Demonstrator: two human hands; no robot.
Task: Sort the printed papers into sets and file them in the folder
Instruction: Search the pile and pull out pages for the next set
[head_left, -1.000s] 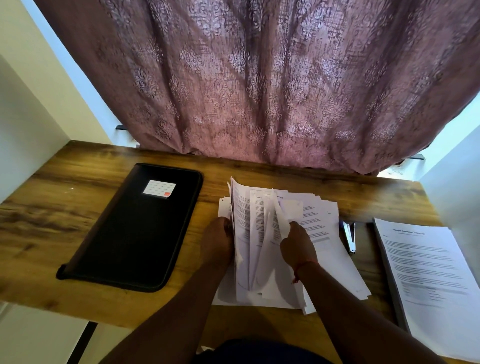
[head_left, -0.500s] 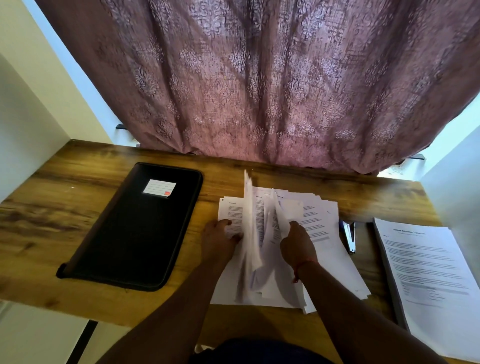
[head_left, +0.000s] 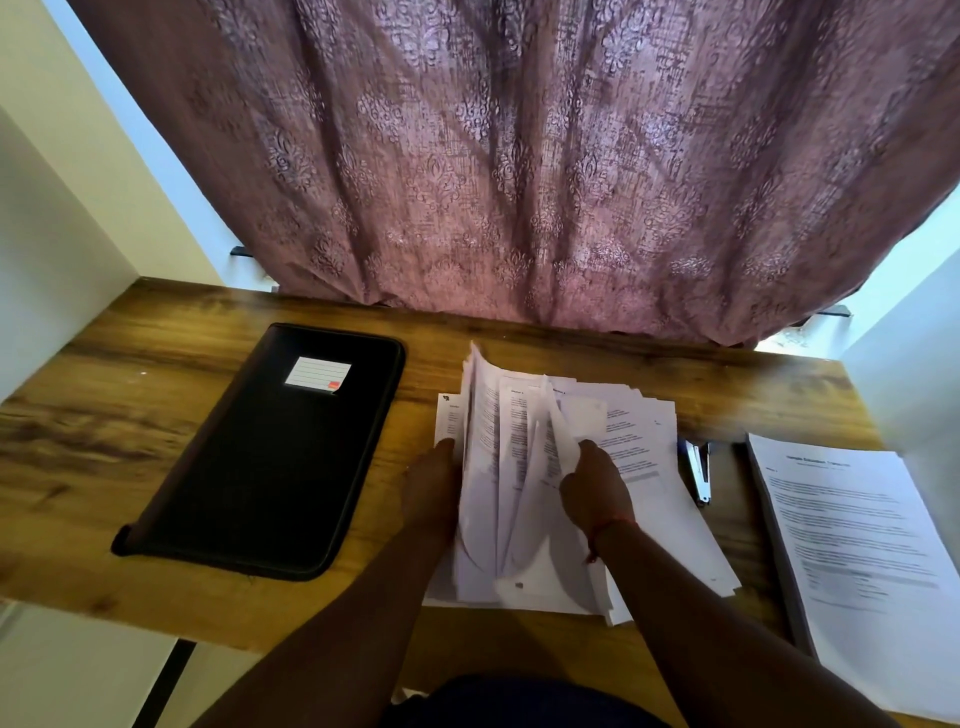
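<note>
Since 0.5 s ago: sheets that stood nearly on edge at the left of the papers now lean back, fanned and curved, with their print facing right. Left hand has moved from flat on the exposed bottom page to the left flank of the raised sheets. Right hand unchanged in place.

Papers: loose white printed pile on the desk, middle of the near edge. Upper sheets lifted and splayed; lower sheets lie flat, fanned out to the right.

Left hand: against the left edge of the lifted sheets, fingertips hidden behind them. Cannot tell whether the fingers curl round the sheets or only press on them.

Right hand: on top of the pile, right of the lifted sheets, fingers bent and pinching the edge of a curled sheet. Red thread on its wrist.

Folder: black, zipped shut, flat on the desk, left of the papers and apart from them. White lined label near its far end.

Stapler: just right of the papers, partly tucked under the pile's right edge.

Stack: thick printed stack, right of the stapler, at the desk's right end.

Curtain: mauve, patterned, hangs behind the papers down to the desk's far edge.

Obstruction: the lifted sheets block the view of the left fingers and the pages under them.
</note>
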